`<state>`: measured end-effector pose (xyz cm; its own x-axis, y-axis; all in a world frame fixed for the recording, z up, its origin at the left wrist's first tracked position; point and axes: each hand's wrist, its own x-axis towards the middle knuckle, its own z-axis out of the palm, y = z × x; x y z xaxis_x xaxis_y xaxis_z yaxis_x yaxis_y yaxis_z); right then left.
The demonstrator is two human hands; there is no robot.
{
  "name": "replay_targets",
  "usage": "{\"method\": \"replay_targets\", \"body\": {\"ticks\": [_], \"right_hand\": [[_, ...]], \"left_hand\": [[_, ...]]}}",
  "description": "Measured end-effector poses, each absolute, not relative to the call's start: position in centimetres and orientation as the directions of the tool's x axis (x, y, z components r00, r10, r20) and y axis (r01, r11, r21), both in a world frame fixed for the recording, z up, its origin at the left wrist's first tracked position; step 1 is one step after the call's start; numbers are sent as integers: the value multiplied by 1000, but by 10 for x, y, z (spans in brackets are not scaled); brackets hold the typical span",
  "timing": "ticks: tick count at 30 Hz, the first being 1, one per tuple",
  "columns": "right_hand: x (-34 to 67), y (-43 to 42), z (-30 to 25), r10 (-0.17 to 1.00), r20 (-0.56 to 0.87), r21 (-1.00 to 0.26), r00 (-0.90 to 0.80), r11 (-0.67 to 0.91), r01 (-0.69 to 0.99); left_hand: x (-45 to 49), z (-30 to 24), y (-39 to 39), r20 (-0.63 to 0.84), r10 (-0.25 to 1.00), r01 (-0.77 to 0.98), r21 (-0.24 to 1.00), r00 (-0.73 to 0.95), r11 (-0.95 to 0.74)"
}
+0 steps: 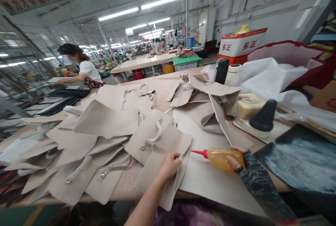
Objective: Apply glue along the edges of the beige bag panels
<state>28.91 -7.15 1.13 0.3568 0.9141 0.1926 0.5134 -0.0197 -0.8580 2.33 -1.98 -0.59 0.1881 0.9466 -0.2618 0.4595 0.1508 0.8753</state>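
My left hand (169,166) is closed on the edge of a beige bag panel (154,170), its fingers curled over the side nearest the bottle. That panel carries a wrapped handle (155,136) with gold-coloured metal fittings. In my right hand (237,159) is a glue bottle (223,156) of amber liquid, lying on its side. Its red pointed nozzle faces left, close to the panel's edge. Beneath the bottle lies a pale flat sheet (210,184). A dark sleeve covers my right forearm.
Several more beige panels with handles (76,170) are heaped on the left. Folded pieces (199,93) lie at the back. On the right stand a black cone-topped container (264,117), a black flask (222,70) and a red-white can (240,46). A co-worker (88,70) handles flat pieces at far left.
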Motion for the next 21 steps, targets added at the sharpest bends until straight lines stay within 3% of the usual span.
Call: {"method": "replay_targets", "body": {"ticks": [6, 11, 21], "right_hand": [[277, -62, 8, 908, 301, -783, 291, 61, 619], [276, -55, 7, 883, 406, -740, 236, 166, 652], [281, -48, 8, 914, 355, -732, 197, 141, 667]], "left_hand": [[24, -2, -22, -319, 932, 466, 860, 171, 209], [25, -3, -21, -278, 941, 435, 884, 193, 172], [27, 1, -24, -357, 921, 444, 858, 159, 256]]}}
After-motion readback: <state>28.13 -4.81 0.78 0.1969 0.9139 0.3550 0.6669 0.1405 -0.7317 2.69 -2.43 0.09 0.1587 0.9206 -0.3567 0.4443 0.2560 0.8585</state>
